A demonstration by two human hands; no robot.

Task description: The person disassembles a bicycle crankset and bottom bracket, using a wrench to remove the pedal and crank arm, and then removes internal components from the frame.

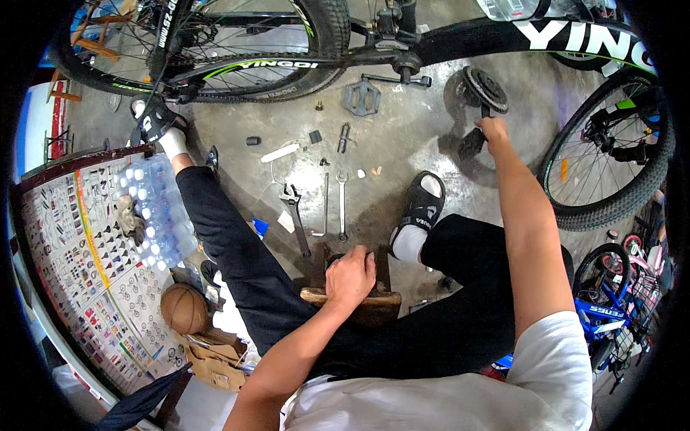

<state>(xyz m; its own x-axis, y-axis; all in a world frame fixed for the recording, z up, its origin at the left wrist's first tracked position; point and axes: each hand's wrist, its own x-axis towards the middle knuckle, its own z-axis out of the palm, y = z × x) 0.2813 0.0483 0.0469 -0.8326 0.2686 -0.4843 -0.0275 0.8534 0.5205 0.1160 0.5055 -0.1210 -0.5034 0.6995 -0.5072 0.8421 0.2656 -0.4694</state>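
Observation:
My right hand [494,131] is closed round the crank arm of a crankset, whose dark round chainring [489,89] is lifted over the floor at the right. My left hand [351,275] is curled above the front edge of a wooden stool [384,303] between my legs; what its fingers hold, if anything, is hidden. In front of it an adjustable wrench [293,208], a long hex key [325,205] and a combination wrench [342,205] lie on the concrete. A black bicycle frame [467,42] stretches across the top, with a flat pedal [361,98] on its crank.
Several small parts and a white tube [279,153] lie about the floor. Wrapped water bottles [154,212], a basketball [184,309] and a printed poster board [93,266] are at the left. A front wheel [611,151] and a blue bicycle [604,312] stand at the right.

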